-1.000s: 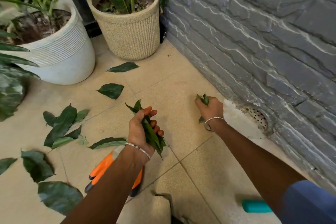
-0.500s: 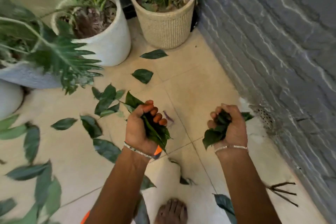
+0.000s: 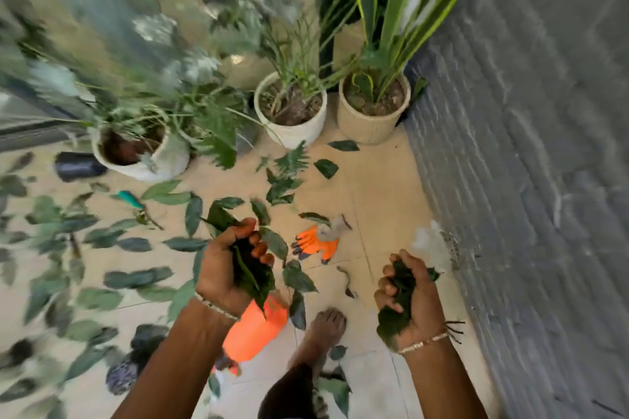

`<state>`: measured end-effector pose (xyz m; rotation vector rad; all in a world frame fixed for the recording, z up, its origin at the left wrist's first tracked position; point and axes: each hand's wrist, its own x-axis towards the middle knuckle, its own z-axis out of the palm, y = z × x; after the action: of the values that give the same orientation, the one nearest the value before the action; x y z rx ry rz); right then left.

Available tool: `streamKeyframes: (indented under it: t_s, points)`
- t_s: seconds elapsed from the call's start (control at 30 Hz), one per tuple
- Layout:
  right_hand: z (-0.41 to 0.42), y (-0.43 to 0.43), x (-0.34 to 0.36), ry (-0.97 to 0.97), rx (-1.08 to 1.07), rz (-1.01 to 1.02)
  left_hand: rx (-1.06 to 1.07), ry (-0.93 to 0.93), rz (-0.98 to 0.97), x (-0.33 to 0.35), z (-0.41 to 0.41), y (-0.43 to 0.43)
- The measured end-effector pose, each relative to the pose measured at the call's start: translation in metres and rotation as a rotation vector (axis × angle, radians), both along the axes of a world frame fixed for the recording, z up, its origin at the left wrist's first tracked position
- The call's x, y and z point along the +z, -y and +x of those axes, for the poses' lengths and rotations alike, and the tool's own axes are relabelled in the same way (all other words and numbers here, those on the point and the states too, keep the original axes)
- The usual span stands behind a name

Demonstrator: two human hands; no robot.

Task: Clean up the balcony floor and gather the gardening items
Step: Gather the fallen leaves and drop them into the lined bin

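The left hand point(image 3: 226, 269) has a thin silvery bracelet point(image 3: 216, 307) of small linked beads just behind it at the wrist, and the left forearm point(image 3: 170, 360) beyond that is bare. Just behind the right hand point(image 3: 413, 299) sits a slim pale metal bracelet point(image 3: 423, 343), followed by an equally bare right forearm point(image 3: 439, 381). Between the two hands and lower shows a bare foot point(image 3: 325, 326), its toes uncovered.

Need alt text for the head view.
Seen from above, a person's left hand and right hand each grip green leaves over a tiled balcony floor. Many loose leaves and an orange glove litter it; potted plants stand beside a grey stone wall.
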<state>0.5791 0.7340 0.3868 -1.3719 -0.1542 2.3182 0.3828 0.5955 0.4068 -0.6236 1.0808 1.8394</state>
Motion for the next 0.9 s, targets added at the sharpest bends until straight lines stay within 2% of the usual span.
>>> streamKeyframes:
  t_s: [0.23, 0.4, 0.77, 0.9]
  points:
    - [-0.002, 0.043, 0.173, -0.018, 0.103, 0.097, 0.065, 0.031, 0.081, 0.164, -0.006, 0.076]
    - [-0.003, 0.089, 0.264, -0.086, 0.162, 0.127, 0.115, -0.006, 0.139, 0.251, -0.004, 0.143]
    - [-0.05, 0.181, 0.349, -0.092, 0.452, 0.087, 0.343, -0.139, 0.23, 0.339, -0.022, 0.284]
    - [-0.084, 0.199, 0.371, -0.114, 0.579, 0.164, 0.466, -0.157, 0.261, 0.352, -0.031, 0.328]
